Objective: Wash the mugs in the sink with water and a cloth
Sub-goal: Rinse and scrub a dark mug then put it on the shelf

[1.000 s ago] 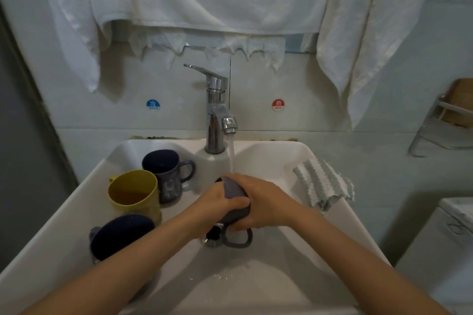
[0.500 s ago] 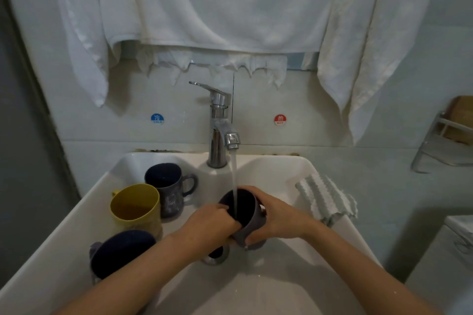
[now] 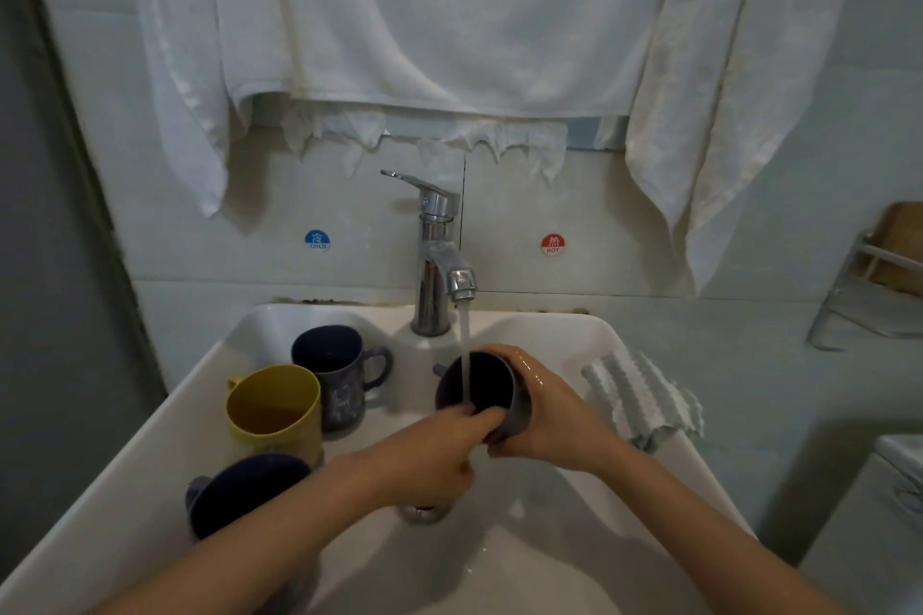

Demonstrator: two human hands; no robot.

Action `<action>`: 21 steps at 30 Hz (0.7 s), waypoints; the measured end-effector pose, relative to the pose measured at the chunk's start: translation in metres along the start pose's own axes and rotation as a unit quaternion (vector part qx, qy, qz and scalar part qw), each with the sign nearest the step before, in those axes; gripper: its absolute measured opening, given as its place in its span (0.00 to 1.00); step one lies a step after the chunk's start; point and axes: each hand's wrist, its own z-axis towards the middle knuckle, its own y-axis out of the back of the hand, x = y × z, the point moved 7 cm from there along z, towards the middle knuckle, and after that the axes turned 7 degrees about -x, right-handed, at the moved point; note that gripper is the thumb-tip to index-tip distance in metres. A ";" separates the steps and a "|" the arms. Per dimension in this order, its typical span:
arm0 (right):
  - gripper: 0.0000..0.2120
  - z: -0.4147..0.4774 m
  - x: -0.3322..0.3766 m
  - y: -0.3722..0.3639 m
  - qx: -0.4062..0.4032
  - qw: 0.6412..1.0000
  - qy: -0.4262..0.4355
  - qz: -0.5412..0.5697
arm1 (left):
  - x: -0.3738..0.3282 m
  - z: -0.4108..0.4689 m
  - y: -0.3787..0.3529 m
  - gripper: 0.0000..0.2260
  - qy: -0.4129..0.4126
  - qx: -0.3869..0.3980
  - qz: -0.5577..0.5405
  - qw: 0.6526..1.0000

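The right hand [image 3: 554,410] wraps round the grey mug [image 3: 492,382], holding it tipped under the tap's [image 3: 439,260] stream above the sink [image 3: 150,454]. The left hand's [image 3: 424,457] fingers reach into its mouth, too blurred to tell whether they pinch the rim. A thorough rinse probably means turning the mug so water sweeps every wall, then scrubbing with the striped cloth [image 3: 644,400] lying on the right rim.
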 end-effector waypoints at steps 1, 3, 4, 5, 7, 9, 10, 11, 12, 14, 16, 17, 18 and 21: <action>0.43 -0.001 -0.001 -0.001 0.014 1.000 -0.001 -0.009 | 0.004 0.001 0.003 0.20 -0.041 -0.034 0.100 0.994; 0.45 -0.002 -0.003 -0.005 0.040 0.999 -0.003 -0.027 | 0.008 -0.002 0.006 0.24 -0.066 -0.036 0.285 0.956; 0.45 -0.001 -0.003 -0.006 0.043 0.999 -0.002 -0.032 | 0.011 -0.003 0.002 0.26 -0.055 -0.023 0.319 0.946; 0.45 -0.001 -0.003 -0.006 0.040 0.999 -0.001 -0.035 | 0.015 -0.003 -0.006 0.27 -0.038 0.000 0.323 0.946; 0.45 -0.001 -0.004 -0.007 0.030 0.999 -0.004 -0.033 | 0.016 -0.003 -0.012 0.28 -0.002 0.017 0.279 0.960; 0.45 -0.002 -0.004 -0.010 0.028 0.999 -0.005 -0.028 | 0.008 -0.002 -0.013 0.27 0.010 0.011 0.178 0.984; 0.45 -0.003 -0.004 -0.011 0.030 0.999 -0.002 -0.029 | 0.008 -0.001 -0.015 0.25 0.037 0.026 0.085 0.995; 0.45 -0.003 -0.005 -0.012 0.029 0.999 0.001 -0.030 | 0.007 -0.001 -0.014 0.21 0.071 0.049 -0.018 0.996; 0.44 -0.003 -0.005 -0.011 0.025 0.999 0.003 -0.030 | 0.006 -0.002 -0.011 0.18 0.097 0.066 -0.102 0.988; 0.44 -0.003 -0.003 -0.008 0.012 0.999 0.005 -0.032 | 0.009 -0.004 -0.010 0.18 0.107 0.071 -0.159 0.979; 0.43 -0.002 0.000 -0.007 0.010 0.999 0.005 -0.035 | 0.018 -0.005 -0.014 0.22 0.064 0.079 -0.043 0.994; 0.43 -0.002 0.001 -0.008 0.014 0.999 0.003 -0.036 | 0.021 -0.004 -0.015 0.23 0.026 0.063 0.052 0.996; 0.43 -0.003 0.002 -0.008 0.018 0.999 0.002 -0.034 | 0.022 -0.003 -0.016 0.23 -0.030 0.026 0.153 0.987; 0.42 -0.003 0.003 -0.007 0.018 0.999 0.007 -0.030 | 0.014 0.001 0.000 0.22 -0.064 -0.066 0.262 0.961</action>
